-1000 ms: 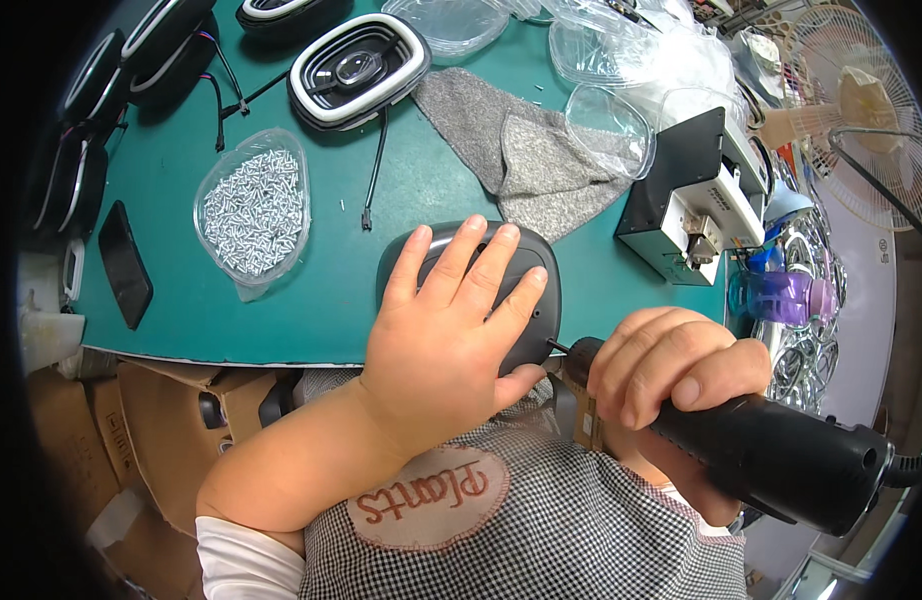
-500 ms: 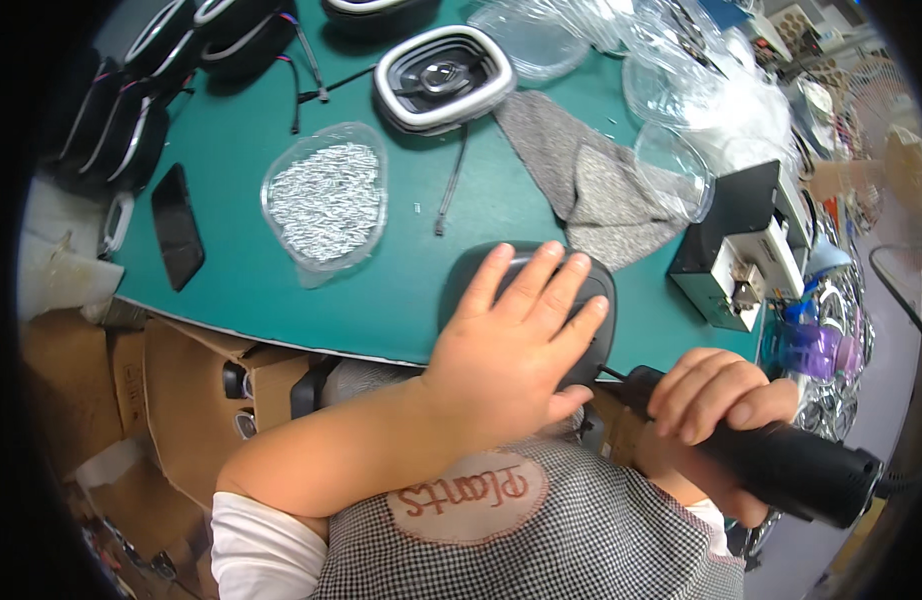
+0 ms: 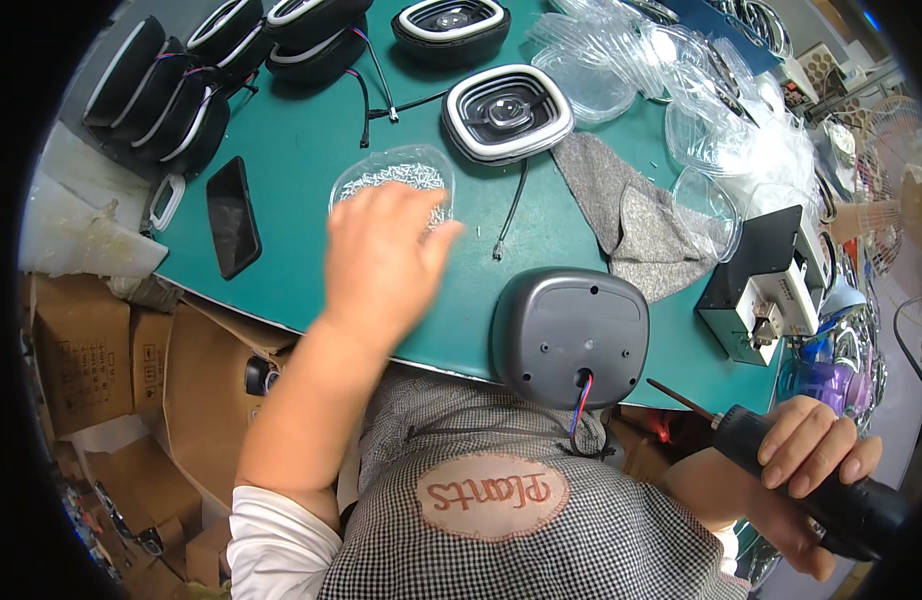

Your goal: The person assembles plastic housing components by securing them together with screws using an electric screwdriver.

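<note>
My left hand (image 3: 379, 255) is over a clear plastic tub (image 3: 417, 154) of small silver screws (image 3: 401, 177). Its thumb is apart from the fingers, which cover part of the tub; I see nothing held in them. In my right hand (image 3: 816, 450) is a black electric screwdriver (image 3: 756, 440), gripped round the body, its thin bit pointing up and left, apart from the housing. At the table's front edge a dark grey rounded housing (image 3: 566, 335) lies with its holed side up. Red and blue wires (image 3: 581, 402) come out of a hole near its lower edge.
A speaker unit with a white rim (image 3: 508, 110) lies beyond the tub, its cable trailing forward. Grey cloth (image 3: 641, 220), clear plastic covers (image 3: 593, 75) and a black and white device (image 3: 766, 290) are on the right. A phone (image 3: 233, 217) and stacked black housings (image 3: 171, 100) are left.
My left hand has left the housing and moved left to the tub of screws, uncovering the housing. The screwdriver in my right hand has drawn right and down, its bit away from the housing.
</note>
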